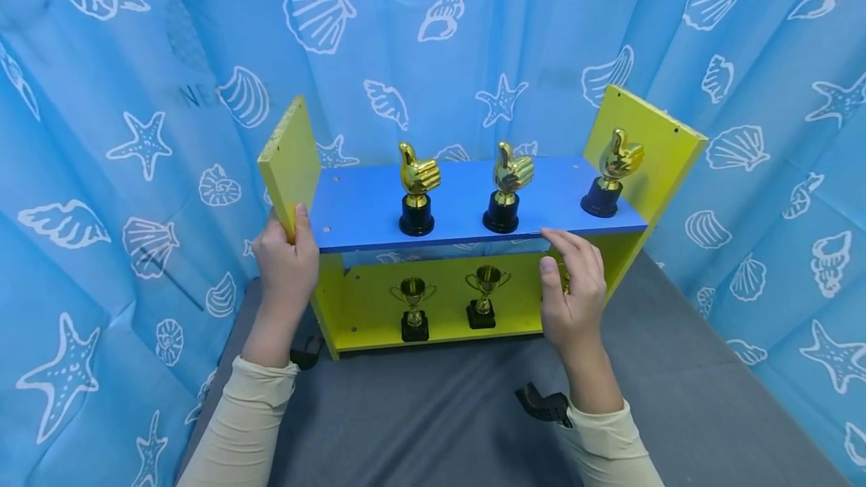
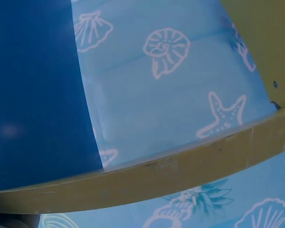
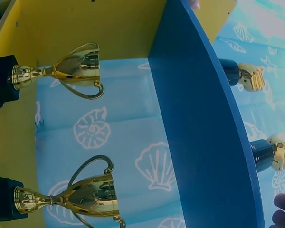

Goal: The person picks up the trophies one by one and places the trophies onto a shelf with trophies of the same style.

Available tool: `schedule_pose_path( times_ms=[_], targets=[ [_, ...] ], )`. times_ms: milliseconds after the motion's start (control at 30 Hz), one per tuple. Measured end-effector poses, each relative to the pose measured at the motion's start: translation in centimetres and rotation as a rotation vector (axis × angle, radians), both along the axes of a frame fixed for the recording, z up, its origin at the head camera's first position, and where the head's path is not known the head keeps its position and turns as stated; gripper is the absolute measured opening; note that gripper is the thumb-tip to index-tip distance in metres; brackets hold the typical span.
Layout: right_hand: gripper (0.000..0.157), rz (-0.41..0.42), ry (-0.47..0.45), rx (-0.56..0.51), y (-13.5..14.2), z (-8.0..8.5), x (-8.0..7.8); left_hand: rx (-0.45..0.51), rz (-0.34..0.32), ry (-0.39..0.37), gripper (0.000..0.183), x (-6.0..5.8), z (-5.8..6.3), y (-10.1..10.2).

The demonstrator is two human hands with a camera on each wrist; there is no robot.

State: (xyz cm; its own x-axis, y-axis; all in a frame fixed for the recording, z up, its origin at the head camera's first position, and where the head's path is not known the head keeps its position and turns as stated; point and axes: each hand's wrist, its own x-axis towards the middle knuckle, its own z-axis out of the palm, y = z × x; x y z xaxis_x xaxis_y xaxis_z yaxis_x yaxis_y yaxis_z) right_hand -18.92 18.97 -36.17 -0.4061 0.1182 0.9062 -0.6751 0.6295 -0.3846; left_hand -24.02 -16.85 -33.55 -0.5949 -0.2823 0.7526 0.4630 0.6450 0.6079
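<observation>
My left hand (image 1: 287, 265) grips the front edge of the yellow left side panel (image 1: 291, 156) of a small shelf unit, thumb on the inner face. My right hand (image 1: 575, 291) is in front of the blue shelf board (image 1: 365, 201), its fingers loosely bent by the front edge; whether they touch it I cannot tell. Three golden thumbs-up trophies, the left (image 1: 416, 186), middle (image 1: 507, 186) and right (image 1: 612, 171), stand upright on the blue board. Golden cup trophies (image 1: 414, 307) (image 3: 80, 194) stand on the yellow bottom board (image 1: 379, 295); one is mostly hidden behind my right hand.
The unit stands on a grey cloth-covered table (image 1: 433, 412). A yellow right side panel (image 1: 666, 149) rises above the blue board. A blue curtain (image 1: 433, 96) with white seashell prints surrounds the table at the back and sides.
</observation>
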Motion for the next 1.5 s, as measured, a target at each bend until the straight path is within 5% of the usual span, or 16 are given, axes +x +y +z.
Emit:
schedule_pose_path(
  times_ms=[467,1300,1500],
  targets=[
    [0.051,-0.079,-0.016,0.048,1.3,0.2,-0.2,-0.029,-0.008,-0.045,0.033,0.6,-0.4,-0.1],
    [0.047,-0.113,-0.13,0.212,3.4,-0.6,0.4,-0.055,-0.008,0.009,0.033,1.1,-2.1,-0.5],
    [0.046,-0.118,-0.139,0.229,4.2,-1.2,0.8,-0.049,-0.024,-0.026,0.03,1.4,-2.6,-0.3]
  ],
)
